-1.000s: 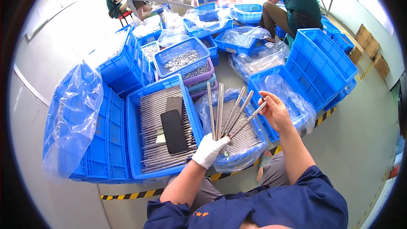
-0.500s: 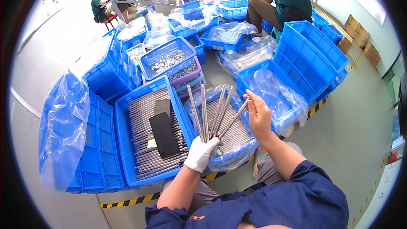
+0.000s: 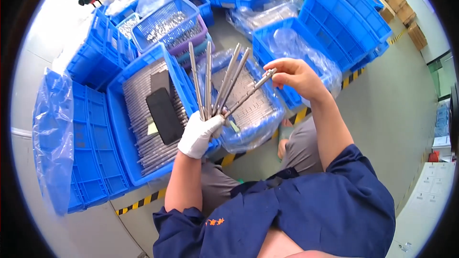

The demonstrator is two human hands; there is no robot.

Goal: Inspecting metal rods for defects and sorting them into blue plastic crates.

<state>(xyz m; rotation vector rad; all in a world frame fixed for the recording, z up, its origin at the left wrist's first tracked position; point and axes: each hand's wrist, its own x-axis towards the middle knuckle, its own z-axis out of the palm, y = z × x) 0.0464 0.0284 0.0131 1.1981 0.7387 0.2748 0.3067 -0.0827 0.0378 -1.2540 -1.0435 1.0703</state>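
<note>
My left hand [image 3: 200,134], in a white glove, is closed round the lower ends of several slim metal rods [image 3: 226,80], which fan upward. One rod [image 3: 249,93] leans to the right, and my bare right hand [image 3: 300,80] has its thumb and fingertips at that rod's upper end. Beneath the fan is a blue bin lined with clear plastic [image 3: 244,139], filled with rows of similar rods. To its left, a larger blue bin [image 3: 116,114] holds more rods, with a black phone [image 3: 163,115] and a dark flat piece [image 3: 159,82] lying on top.
A blue basket of small metal parts [image 3: 167,26] sits on a purple one beyond the bins. Stacked blue crates [image 3: 339,24] stand at right, more crates [image 3: 93,134] at left under plastic film [image 3: 53,138]. Yellow-black tape [image 3: 143,201] marks the floor. Another person sits far left.
The view has tilted downward, so bins and crates sit higher in the picture. My right hand has turned flatter while staying at the end of the leaning rod. My left hand keeps its hold.
</note>
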